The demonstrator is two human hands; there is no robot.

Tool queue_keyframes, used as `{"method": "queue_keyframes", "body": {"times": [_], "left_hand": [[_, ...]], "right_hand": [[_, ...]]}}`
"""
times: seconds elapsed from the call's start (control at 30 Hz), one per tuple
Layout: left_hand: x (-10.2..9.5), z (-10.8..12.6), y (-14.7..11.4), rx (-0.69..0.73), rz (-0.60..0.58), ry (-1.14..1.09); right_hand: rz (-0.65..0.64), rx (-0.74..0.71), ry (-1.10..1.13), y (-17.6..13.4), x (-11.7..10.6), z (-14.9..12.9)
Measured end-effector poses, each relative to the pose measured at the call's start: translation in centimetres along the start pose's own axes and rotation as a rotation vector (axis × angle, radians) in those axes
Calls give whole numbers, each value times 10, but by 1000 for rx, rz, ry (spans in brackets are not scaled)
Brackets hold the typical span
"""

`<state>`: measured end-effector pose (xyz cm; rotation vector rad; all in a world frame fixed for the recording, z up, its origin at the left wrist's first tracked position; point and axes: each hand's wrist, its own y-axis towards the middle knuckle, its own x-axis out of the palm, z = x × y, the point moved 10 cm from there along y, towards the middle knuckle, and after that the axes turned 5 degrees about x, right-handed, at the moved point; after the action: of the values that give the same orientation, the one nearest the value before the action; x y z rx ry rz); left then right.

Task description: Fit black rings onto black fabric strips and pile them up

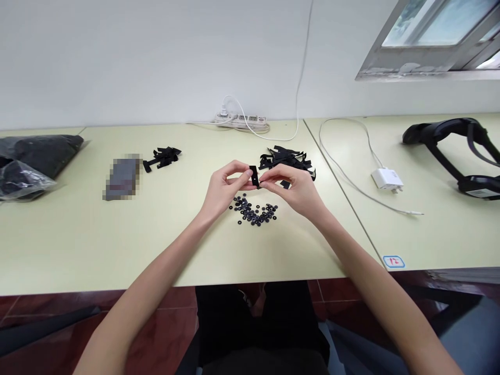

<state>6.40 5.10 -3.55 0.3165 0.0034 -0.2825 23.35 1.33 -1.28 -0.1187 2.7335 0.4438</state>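
Observation:
Between the thumb and fingers of my left hand [224, 186] is a short black strip [254, 176] with small pale spots or holes in it, held above the table. My right hand [297, 188] pinches at the strip's right lower edge, fingertips together; whatever they hold is too small to make out. Just below both hands, small dark round discs with centre holes [255, 216] lie loosely scattered. Behind my right hand is a heap of black strips [287, 156], partly hidden by it. A smaller pile of black strips [166, 156] lies further left.
On the pale table [117, 245] are a blurred-out dark object [123, 177] and a plastic bag of black material [42, 159] at left. A power strip [242, 121] sits by the wall. At right are a white charger [387, 179] with cable and a black headset [449, 151].

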Motion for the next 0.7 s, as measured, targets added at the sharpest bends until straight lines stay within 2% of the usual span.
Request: {"method": "queue_keyframes", "body": {"times": [0.2, 0.4, 0.7], "left_hand": [[2, 1, -3, 10, -23, 3], [6, -1, -4, -16, -62, -6], [13, 3, -4, 6, -99, -91]], "right_hand": [[53, -19, 5, -3, 1, -3], [124, -127, -44, -6, 1, -11], [122, -15, 84, -4, 4, 1]]}}
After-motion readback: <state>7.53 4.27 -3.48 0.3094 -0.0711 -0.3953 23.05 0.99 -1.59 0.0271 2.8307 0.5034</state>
